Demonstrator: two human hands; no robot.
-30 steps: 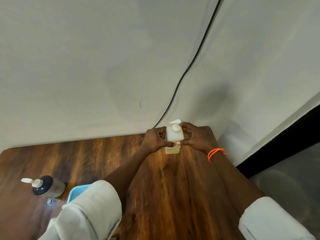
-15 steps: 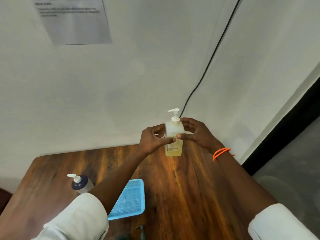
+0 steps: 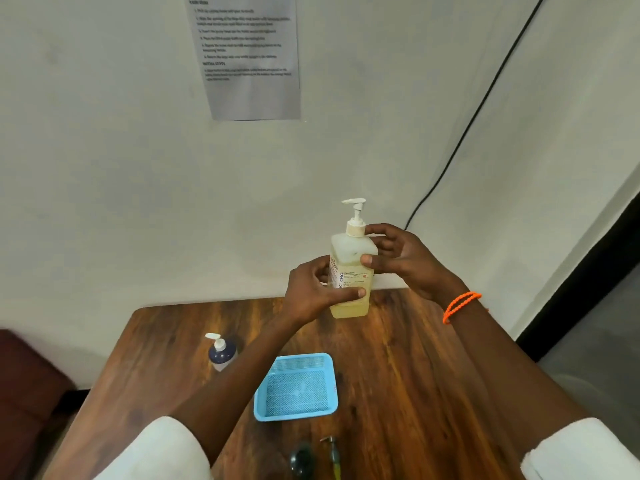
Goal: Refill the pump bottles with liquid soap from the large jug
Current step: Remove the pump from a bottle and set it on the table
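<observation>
Above the wooden table's (image 3: 398, 375) far edge, the yellow pump bottle (image 3: 350, 268) has risen, upright, left hand (image 3: 311, 292) gripping its body, right hand (image 3: 398, 258) pinching its shoulder; unscrewing likely follows. Nearer than the bottle: blue basket (image 3: 263, 407), dark pump bottle (image 3: 221, 353).

A wooden table (image 3: 398, 375) stands against a pale wall (image 3: 104, 168). A blue mesh tray (image 3: 296, 386) lies on the table, near the middle. Just nearer than the tray, at the bottom edge, lie a dark rounded object (image 3: 301, 460) and a thin tool with a yellowish handle (image 3: 333, 455); what they are cannot be told. A printed sheet of paper (image 3: 247, 53) hangs on the wall, its text too blurred to read. A black cable (image 3: 485, 98) runs slantwise down the wall on the right. A dark reddish seat (image 3: 27, 382) shows at the far left.
</observation>
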